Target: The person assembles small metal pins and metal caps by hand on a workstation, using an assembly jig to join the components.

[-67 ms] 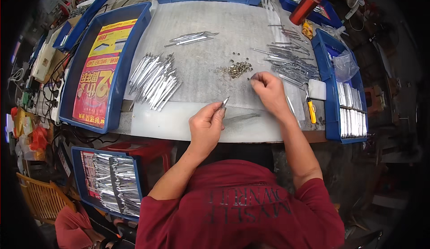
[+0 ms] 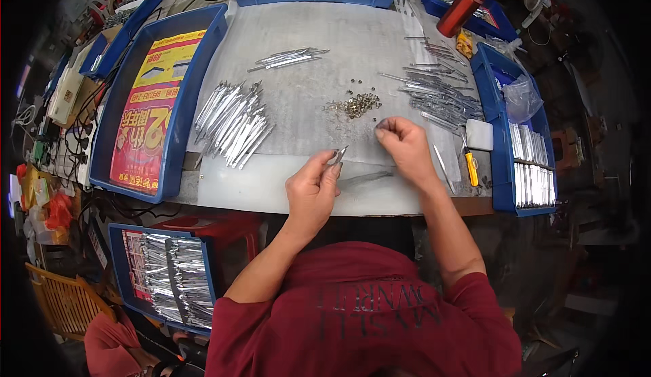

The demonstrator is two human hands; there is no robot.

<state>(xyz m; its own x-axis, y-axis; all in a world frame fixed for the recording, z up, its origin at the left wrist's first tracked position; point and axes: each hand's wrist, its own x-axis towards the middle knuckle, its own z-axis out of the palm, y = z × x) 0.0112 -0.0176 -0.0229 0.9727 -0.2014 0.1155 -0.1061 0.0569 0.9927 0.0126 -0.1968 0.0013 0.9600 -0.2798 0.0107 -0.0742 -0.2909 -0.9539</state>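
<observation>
My left hand (image 2: 312, 186) is closed in a pinch at the near edge of the table, gripping a slim pointed metal piece (image 2: 343, 152) whose tip sticks out past the fingertips. To its right, my right hand (image 2: 409, 152) has thumb and forefinger pressed together; whatever is between them is too small to make out. Just beyond the hands lies a loose heap of small brass-coloured rings (image 2: 361, 106). Shiny slim metal strips (image 2: 234, 125) are stacked on the left, with a smaller bunch (image 2: 288, 58) farther back. More metal strips (image 2: 442, 93) lie heaped on the right.
A blue tray with printed sheets (image 2: 169, 119) stands left, and another blue tray (image 2: 498, 106) holding strips stands right. Near the right hand lie a yellow-handled tool (image 2: 471, 167), a white block (image 2: 479, 135) and a single strip (image 2: 443, 167). A red cylinder (image 2: 461, 11) stands far right.
My right hand has shifted slightly nearer to me and to the left, away from the ring heap. The left hand stays almost in place with its metal piece.
</observation>
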